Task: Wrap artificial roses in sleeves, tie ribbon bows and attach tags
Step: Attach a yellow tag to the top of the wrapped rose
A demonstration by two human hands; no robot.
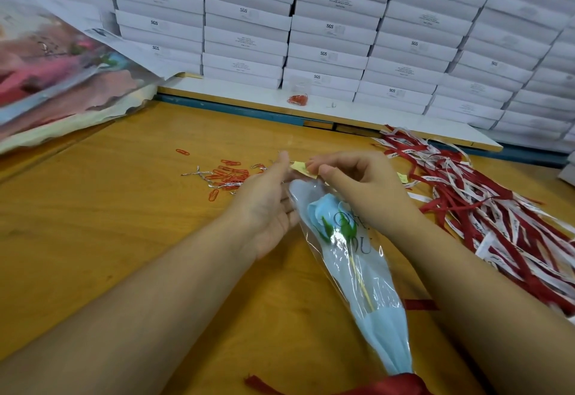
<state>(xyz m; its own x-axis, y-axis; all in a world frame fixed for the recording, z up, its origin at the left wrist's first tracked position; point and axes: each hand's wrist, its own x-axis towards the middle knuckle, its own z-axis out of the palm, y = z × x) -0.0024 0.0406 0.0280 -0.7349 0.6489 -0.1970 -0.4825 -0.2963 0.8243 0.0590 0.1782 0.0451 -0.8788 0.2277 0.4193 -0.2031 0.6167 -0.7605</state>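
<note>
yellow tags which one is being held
The yellow tag at the top of the sleeve, pinched by the right hand; the other yellow tag lies loose on the table by the ribbons.

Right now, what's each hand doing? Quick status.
Left hand: open, straight fingers against the top of the sleeve.
Right hand: closed, pinching the yellow tag.
</note>
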